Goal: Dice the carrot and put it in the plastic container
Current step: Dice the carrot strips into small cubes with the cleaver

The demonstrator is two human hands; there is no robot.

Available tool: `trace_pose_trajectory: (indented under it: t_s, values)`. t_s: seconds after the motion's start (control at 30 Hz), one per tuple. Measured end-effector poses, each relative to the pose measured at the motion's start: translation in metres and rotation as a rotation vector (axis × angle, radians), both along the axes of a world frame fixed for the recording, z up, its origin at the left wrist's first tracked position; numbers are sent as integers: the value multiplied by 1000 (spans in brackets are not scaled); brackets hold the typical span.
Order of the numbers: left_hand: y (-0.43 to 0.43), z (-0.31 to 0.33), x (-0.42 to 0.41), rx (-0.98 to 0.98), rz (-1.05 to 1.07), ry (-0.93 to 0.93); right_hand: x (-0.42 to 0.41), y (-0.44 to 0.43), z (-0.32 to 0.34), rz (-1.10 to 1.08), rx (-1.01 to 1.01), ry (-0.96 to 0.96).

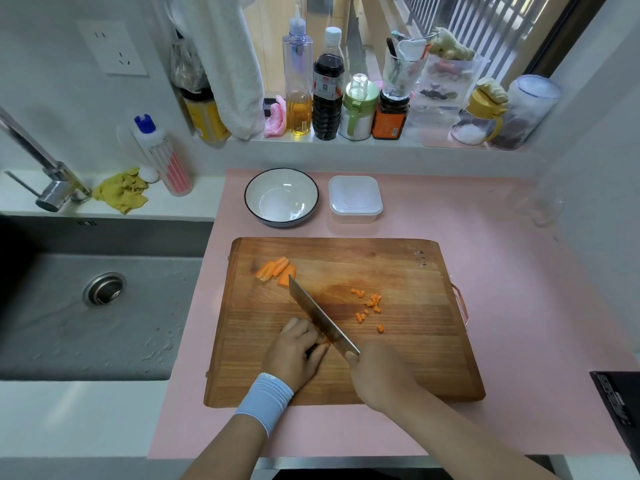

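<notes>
On the wooden cutting board my left hand presses down on a carrot piece that is almost hidden under its curled fingers. My right hand grips the handle of a cleaver, whose blade lies right against the left fingers and points to the far left. Several small carrot dice lie scattered to the right of the blade. A few long carrot strips rest at the board's far left. The clear plastic container stands behind the board, its inside looking bare.
A white bowl with a dark rim sits left of the container on the pink mat. A steel sink and tap lie to the left. Bottles and jars line the windowsill. A dark object sits at the right edge.
</notes>
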State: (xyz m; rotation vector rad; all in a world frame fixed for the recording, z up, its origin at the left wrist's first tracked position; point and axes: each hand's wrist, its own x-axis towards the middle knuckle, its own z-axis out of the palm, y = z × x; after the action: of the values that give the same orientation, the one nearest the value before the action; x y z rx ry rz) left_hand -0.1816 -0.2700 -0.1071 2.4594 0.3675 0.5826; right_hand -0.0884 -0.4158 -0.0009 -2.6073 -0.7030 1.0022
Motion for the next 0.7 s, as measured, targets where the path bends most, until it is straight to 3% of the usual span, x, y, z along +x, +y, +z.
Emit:
trace_pose_trajectory:
  t_s: [0.7]
  values:
    - [2,-7,-1,-19,29,-46,-1,-8,8,56,61,-68]
